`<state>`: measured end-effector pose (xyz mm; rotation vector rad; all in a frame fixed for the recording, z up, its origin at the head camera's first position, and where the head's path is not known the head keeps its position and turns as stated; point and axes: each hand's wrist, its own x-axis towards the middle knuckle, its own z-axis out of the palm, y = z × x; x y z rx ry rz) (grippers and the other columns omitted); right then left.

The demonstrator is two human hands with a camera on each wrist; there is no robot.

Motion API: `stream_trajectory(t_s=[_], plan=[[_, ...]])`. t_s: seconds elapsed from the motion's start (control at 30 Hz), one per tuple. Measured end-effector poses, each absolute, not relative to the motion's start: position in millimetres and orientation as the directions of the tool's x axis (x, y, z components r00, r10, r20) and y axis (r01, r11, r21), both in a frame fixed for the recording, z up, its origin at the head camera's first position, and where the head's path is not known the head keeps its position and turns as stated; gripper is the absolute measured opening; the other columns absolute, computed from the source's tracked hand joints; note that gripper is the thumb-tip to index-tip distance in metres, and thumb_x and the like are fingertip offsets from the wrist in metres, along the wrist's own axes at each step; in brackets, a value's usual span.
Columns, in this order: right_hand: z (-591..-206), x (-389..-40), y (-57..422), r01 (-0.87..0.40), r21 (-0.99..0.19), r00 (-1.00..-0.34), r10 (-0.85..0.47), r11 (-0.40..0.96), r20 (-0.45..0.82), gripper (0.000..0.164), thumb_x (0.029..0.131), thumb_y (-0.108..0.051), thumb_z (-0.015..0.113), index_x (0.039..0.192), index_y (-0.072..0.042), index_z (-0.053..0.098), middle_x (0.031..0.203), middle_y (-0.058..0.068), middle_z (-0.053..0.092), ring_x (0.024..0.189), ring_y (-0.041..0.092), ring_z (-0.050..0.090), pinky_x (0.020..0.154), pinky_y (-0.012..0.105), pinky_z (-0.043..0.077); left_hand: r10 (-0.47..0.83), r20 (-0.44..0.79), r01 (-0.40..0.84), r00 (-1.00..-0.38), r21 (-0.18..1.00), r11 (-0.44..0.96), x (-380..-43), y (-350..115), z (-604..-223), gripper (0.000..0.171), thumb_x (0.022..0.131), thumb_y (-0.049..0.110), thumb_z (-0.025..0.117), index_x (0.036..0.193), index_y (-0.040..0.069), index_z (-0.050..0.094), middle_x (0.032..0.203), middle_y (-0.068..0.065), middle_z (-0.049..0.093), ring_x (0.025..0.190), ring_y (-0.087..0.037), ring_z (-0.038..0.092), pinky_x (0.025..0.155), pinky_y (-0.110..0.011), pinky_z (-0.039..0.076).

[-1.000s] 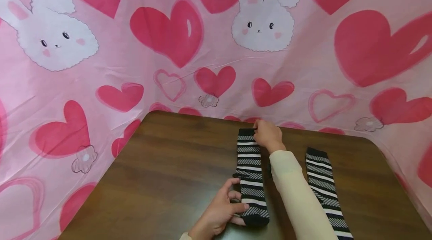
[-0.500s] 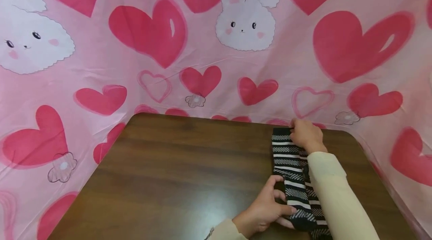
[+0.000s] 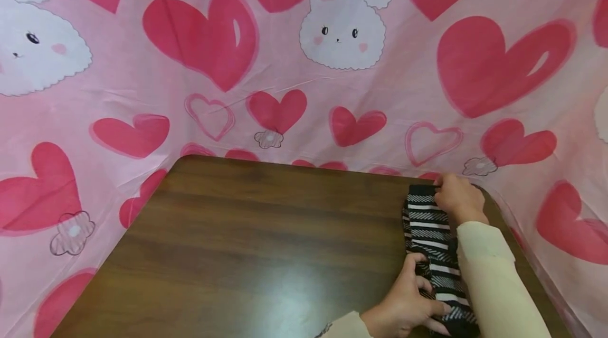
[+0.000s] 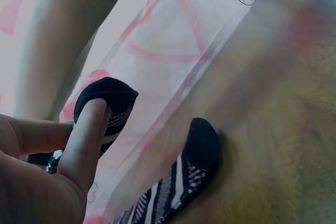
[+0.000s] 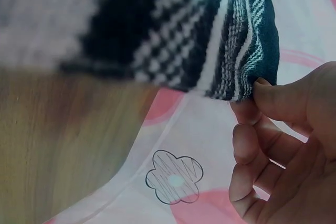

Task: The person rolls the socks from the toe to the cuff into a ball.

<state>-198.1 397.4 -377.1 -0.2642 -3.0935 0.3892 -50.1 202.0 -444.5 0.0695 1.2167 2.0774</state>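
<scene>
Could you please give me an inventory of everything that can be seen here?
held sock: one, black with white and grey stripes, between both hands above the table's right side
lower sock: one, same pattern, on the table, largely under the held sock
table: one, brown, below the backdrop
backdrop: pink, around the table; number of sheets unclear
printed hearts: many, red and pink, across the backdrop
printed rabbits: at least two, white, upper backdrop
printed flowers: at least three, pinkish, lower backdrop
sleeves: two, cream, on the arms
left hand: one, at the held sock's near end
right hand: one, at its far end
</scene>
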Motion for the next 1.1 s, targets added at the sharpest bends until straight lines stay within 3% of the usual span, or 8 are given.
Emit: stream_trajectory(t_s=[0.3,0.47,0.7,1.1], plan=[[-393.2,-197.2,404.4,0.179,-0.256,-0.984,0.166,0.95,-0.071,0.031,0.087,-0.012,0.059,0.116,-0.001,0.062,0.112,0.032,0.061,0.095,0.052,0.059,0.072,0.064,0.044,0.543,-0.325,-0.539,-0.774,0.788,-0.297,-43.2,212.3,-455.6,0.08,0.072,-0.034,0.061,0.123,0.023,0.038,0.086,-0.014,0.051,0.056,-0.027,0.059,0.058,-0.054,0.056],[-413.3,-195.8,409.3,0.21,-0.256,-0.974,0.178,0.944,-0.142,0.033,0.089,-0.011,0.057,0.12,0.0,0.061,0.116,0.035,0.06,0.095,0.052,0.059,0.073,0.063,0.045,0.501,-0.371,-0.495,-0.782,0.858,-0.136,-40.0,214.4,-463.5,0.076,0.073,-0.026,0.069,0.121,0.025,0.039,0.082,-0.01,0.052,0.047,-0.02,0.055,0.055,-0.046,0.057],[-425.4,-196.2,413.0,0.228,-0.245,-0.965,0.185,0.942,-0.187,0.035,0.088,-0.011,0.058,0.121,0.0,0.061,0.119,0.036,0.058,0.098,0.055,0.057,0.078,0.066,0.043,0.453,-0.36,-0.381,-0.816,0.923,0.049,-39.0,215.6,-473.3,0.074,0.074,-0.014,0.079,0.12,0.028,0.04,0.072,-0.002,0.053,0.056,-0.013,0.052,0.05,-0.027,0.048],[-441.5,-197.0,417.7,0.251,-0.241,-0.956,0.2,0.938,-0.215,0.037,0.087,-0.013,0.06,0.121,0.0,0.062,0.122,0.038,0.057,0.101,0.058,0.056,0.082,0.069,0.04,0.4,-0.36,-0.278,-0.843,0.927,0.25,-35.8,220.4,-492.4,0.082,0.068,-0.009,0.082,0.125,0.031,0.038,0.074,0.002,0.051,0.062,-0.013,0.049,0.061,-0.029,0.044]])
